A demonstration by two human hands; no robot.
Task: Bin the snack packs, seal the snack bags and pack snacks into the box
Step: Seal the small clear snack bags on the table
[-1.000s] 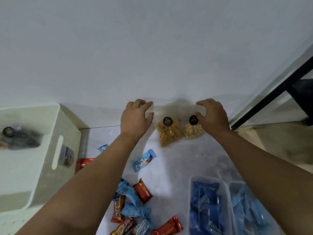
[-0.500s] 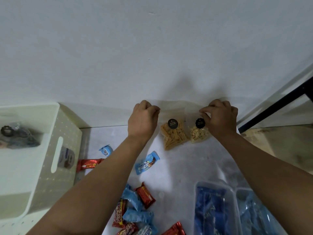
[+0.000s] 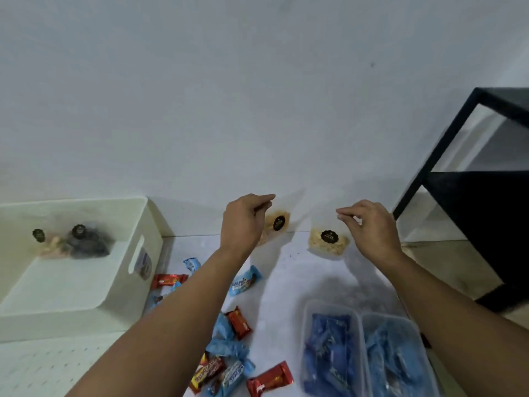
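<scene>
So we've got 2 clear snack bags up by the back wall, both to the right of the white box (image 3: 86, 270). Our left hand (image 3: 243, 222) pinches the top edge of the stick-snack bag (image 3: 276, 227), lifted a bit, probably so the opening hangs straight for sealing. Our right hand (image 3: 369, 227) pinches the top of the nut bag (image 3: 327, 242), which sits further right of the box. The box already holds 2 bags, so these likely go there after.
</scene>
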